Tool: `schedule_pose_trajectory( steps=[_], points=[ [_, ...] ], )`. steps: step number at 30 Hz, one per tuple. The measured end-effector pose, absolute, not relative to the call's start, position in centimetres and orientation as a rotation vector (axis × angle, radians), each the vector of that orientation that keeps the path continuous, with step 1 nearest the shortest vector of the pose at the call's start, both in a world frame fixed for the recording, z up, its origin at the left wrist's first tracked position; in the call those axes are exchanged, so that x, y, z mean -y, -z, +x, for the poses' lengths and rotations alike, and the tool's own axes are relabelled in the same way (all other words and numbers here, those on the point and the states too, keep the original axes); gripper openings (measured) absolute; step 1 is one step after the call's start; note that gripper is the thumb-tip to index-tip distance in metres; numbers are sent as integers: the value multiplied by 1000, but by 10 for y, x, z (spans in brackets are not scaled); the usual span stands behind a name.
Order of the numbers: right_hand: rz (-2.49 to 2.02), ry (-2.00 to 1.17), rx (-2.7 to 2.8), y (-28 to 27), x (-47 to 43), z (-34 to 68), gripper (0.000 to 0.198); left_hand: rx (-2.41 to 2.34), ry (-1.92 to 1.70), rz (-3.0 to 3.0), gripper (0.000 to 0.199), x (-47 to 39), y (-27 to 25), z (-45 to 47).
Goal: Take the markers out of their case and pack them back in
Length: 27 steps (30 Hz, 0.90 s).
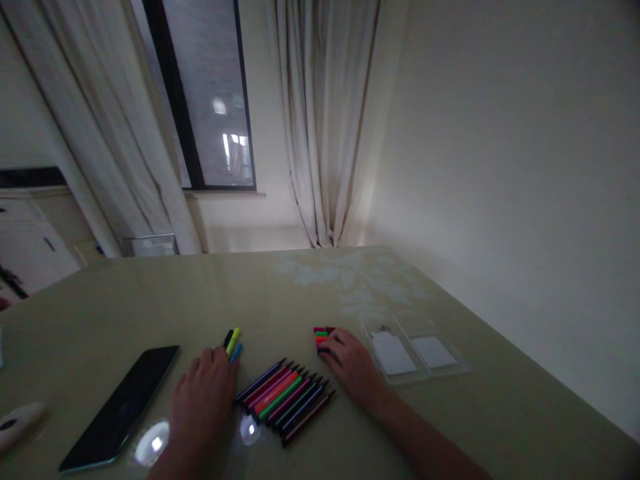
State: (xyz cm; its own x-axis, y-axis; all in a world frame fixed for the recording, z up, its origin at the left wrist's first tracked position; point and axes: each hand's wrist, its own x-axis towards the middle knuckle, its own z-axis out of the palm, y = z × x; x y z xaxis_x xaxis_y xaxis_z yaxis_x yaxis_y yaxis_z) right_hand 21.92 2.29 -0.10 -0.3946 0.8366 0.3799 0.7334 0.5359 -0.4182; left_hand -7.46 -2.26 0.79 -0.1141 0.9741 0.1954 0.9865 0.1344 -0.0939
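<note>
My left hand (203, 393) is curled over several felt-tip pens, whose yellow-green (233, 343), black and blue ends stick out past its fingers. Between my hands a slanted row of felt-tip pens (283, 398) lies side by side on the table, dark tips pointing away to the upper right. Red, orange, green and dark ones are among them. My right hand (353, 367) bends its fingers around the near side of a small group of coloured pen caps (321, 335). Its fingertips touch the caps, and part of the group is hidden under them.
A clear plastic case (427, 377) lies opened flat beyond my right hand, with white cards inside. On the left are a dark tablet (123, 407) and a white rounded object (20, 427). The greenish table (240, 287) meets a wall on the right; curtains and a window stand behind.
</note>
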Motion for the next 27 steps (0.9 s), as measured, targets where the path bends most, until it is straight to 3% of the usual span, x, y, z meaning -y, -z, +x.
schedule_pose_trajectory(
  steps=[9,13,16,20,27],
  points=[
    [-1006,-234,2236,-7,-9,218,26,2030,296,-2186,26,21,-6,-58],
    [-942,-226,2292,-10,-1,213,48,1686,541,-2395,20,25,-7,-37],
    [-879,-210,2390,-6,2,211,37,1330,693,-2550,35,32,-2,-21],
    [-820,-194,2469,-4,5,212,20,1273,751,-2620,50,38,9,-9],
    [-866,-241,2221,-18,-10,245,29,1569,664,-2500,38,28,8,-36]
  ],
)
